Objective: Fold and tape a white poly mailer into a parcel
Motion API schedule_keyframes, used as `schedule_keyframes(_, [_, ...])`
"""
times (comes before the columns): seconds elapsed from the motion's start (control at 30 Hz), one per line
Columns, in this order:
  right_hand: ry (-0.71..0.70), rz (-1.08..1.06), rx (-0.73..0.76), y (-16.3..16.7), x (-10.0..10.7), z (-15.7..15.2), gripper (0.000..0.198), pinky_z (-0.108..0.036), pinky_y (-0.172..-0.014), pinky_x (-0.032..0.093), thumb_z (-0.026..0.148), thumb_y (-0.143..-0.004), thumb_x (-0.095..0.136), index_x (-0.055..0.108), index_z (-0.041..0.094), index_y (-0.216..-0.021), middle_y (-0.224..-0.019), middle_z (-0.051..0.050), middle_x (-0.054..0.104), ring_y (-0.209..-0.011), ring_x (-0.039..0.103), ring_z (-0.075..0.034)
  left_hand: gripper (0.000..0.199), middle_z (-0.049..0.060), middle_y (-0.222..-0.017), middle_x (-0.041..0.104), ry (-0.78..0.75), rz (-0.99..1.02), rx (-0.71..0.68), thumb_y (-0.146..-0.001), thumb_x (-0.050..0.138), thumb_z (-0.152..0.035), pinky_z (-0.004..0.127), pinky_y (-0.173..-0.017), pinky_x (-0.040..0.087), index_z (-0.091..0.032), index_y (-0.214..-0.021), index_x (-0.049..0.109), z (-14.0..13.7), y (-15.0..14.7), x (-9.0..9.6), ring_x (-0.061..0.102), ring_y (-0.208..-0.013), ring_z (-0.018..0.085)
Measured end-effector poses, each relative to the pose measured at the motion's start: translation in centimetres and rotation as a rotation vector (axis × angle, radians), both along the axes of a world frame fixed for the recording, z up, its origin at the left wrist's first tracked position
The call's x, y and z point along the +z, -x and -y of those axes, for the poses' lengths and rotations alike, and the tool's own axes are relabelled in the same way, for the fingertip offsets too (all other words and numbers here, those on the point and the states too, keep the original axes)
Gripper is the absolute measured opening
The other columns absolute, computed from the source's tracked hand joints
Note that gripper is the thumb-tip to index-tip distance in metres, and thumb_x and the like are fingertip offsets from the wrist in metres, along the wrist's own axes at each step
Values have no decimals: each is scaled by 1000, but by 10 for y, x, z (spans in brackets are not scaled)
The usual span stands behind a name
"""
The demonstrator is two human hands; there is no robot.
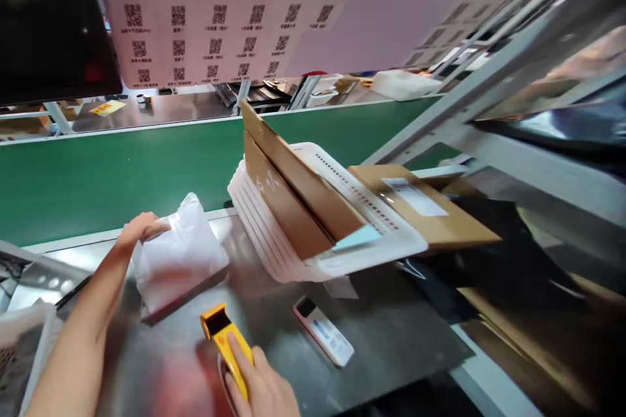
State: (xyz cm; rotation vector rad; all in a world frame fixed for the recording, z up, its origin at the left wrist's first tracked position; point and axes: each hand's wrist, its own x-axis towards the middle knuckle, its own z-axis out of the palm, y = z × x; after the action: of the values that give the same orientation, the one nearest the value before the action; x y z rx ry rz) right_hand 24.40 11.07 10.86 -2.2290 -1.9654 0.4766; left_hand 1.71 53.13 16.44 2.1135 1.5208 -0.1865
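Observation:
My left hand [139, 228] grips the top of a white plastic-bagged package [178, 257] that rests on the metal worktable [391, 332]. My right hand [261, 388] holds a yellow handheld scanner [225, 337] low at the front, its head pointing toward the package. A white phone-like device [323, 331] lies flat on the table just right of the scanner.
A stack of white trays [274, 234] holding folded cardboard pieces [288, 192] leans behind the package. A brown labelled box [423, 208] sits to the right. A green conveyor belt [98, 169] runs across the back, under a sheet of QR codes [220, 6].

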Motion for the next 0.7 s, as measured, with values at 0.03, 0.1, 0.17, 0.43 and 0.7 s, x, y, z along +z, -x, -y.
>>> schedule_keyframes(0.03, [41,-25,13,-4,-20,6,58,-41,-84,64,35,-101,47,51,30,-158,-118,-18,72,-94,77,-31,67,17,-114,82,-8,-28,42,-84,55,-76,40,-87,56,-18,-107,80,-6,3,-8,76,-107,38])
schedule_keyframes(0.1, [149,-49,32,-6,-45,9,58,-40,-90,63,32,-99,49,52,32,-158,-124,-18,72,-101,77,-30,76,21,-130,76,-35,-73,111,-89,43,-79,48,-94,55,-19,-121,76,-15,7,-24,70,-121,44])
schedule_keyframes(0.17, [251,-20,33,-3,-51,-3,61,-40,-94,61,26,-97,51,51,31,-158,-129,-18,71,-106,76,-31,81,21,-140,71,-50,-86,147,-92,34,-80,52,-100,53,-21,-131,72,-23,10,-38,65,-130,45])
schedule_keyframes(0.43, [430,40,74,16,-25,-120,68,-41,-87,60,21,-93,54,46,20,-161,-126,-25,70,-104,76,-35,76,13,-134,76,-27,-45,153,-93,31,-78,41,-98,53,-26,-117,80,-45,15,-53,68,-127,37])
schedule_keyframes(0.7, [367,32,83,22,-29,-151,65,-40,-83,59,22,-91,57,53,20,-155,-126,-25,71,-103,75,-36,71,12,-108,82,8,43,194,-95,35,-75,33,-80,50,-21,-91,82,-69,17,-57,72,-104,32])
